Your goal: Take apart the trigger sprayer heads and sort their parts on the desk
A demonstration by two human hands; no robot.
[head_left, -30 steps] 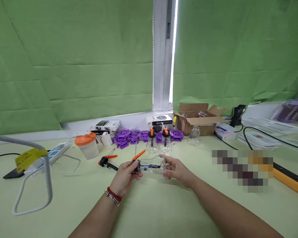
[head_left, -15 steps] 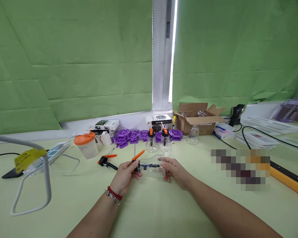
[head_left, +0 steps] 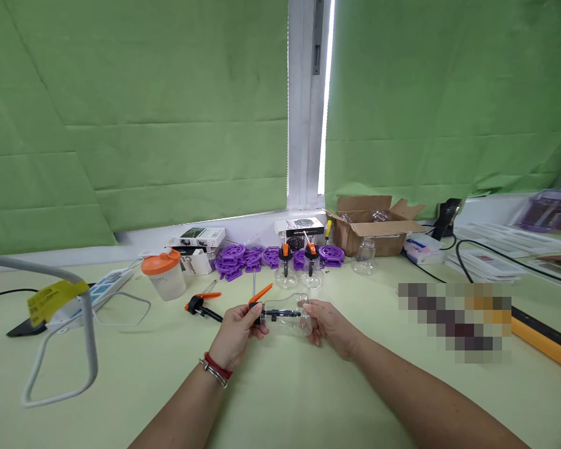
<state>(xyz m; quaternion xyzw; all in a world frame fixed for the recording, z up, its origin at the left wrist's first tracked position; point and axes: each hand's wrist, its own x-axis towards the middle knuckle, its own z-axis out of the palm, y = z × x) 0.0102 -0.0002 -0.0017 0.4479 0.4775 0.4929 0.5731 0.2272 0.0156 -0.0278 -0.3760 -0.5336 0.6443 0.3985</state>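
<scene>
Clear bottle [head_left: 285, 327] lies sideways, left fingers [head_left: 250, 316] grasping its cap [head_left: 258, 318], right fingers [head_left: 316, 310] its base [head_left: 306, 327].

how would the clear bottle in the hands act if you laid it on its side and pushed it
The clear bottle would probably roll, as its body looks rounded. The orange lever jutting out at one end would likely stop a full turn. The bottle's smooth, glossy wall may feel slippery.

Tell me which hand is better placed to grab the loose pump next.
Your left hand, probably: the pump lies just beside it, while your right hand is farther off, at the base of the bottle. Both are occupied, so the left must let go first.
</scene>
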